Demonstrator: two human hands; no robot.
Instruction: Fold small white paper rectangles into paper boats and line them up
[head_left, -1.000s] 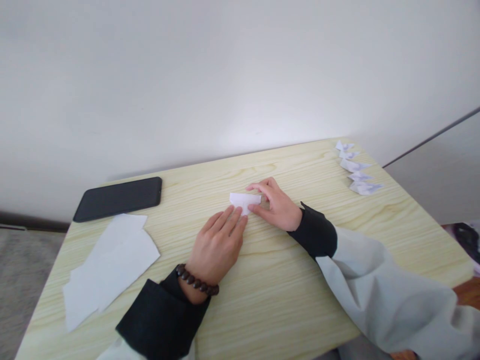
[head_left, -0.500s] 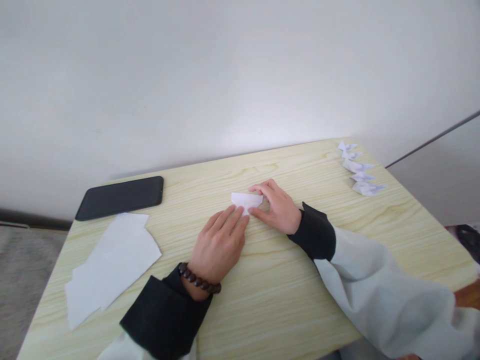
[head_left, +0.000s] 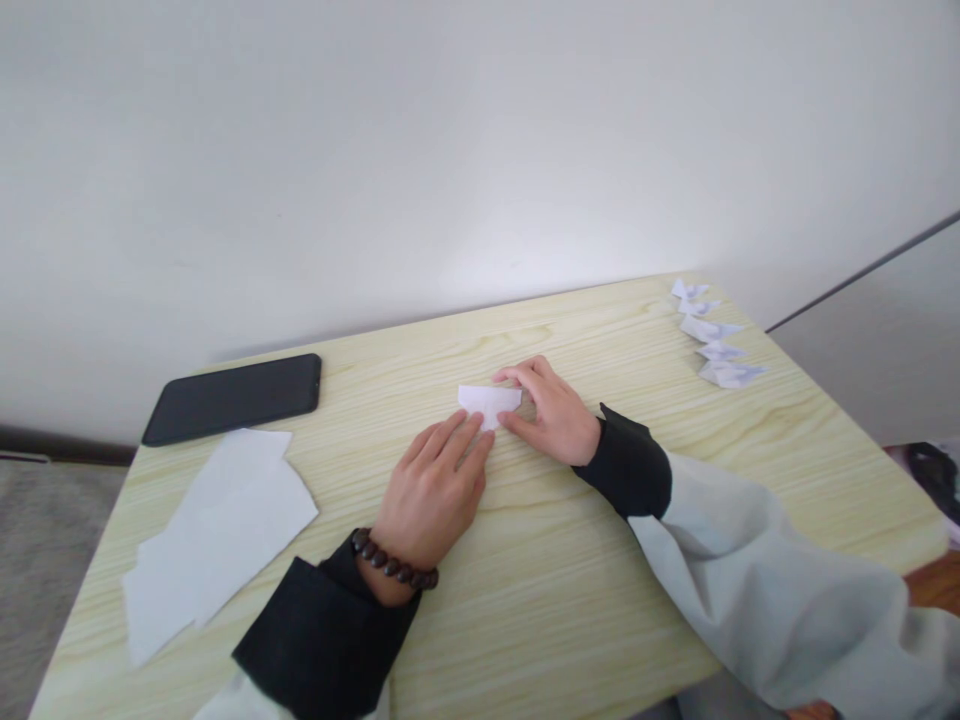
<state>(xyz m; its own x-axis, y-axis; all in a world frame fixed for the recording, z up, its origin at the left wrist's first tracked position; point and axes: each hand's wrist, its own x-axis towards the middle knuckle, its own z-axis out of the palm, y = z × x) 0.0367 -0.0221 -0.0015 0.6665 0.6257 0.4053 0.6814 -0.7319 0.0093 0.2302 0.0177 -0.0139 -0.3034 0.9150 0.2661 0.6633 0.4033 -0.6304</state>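
A small piece of folded white paper (head_left: pixel 490 398) lies on the table, its long straight edge facing the wall and its lower corners slanted. My left hand (head_left: pixel 435 480) is open, its fingers stretched out and their tips resting on the paper's near edge. From the right, my right hand (head_left: pixel 551 412) holds the paper, thumb at the lower right edge and index finger curved over the upper right corner. My fingertips partly hide the near side of the paper.
Several white folded paper figures (head_left: pixel 731 374) stand in a row at the table's far right. Overlapping white paper sheets (head_left: pixel 225 530) lie at the left, beside a black phone (head_left: pixel 232 398). Behind the wood-grain table (head_left: pixel 585 580) rises a white wall (head_left: pixel 450 150).
The view has shifted slightly, so most things sit a little further left. Both hands stay on the folded paper, with almost no change in their pose.
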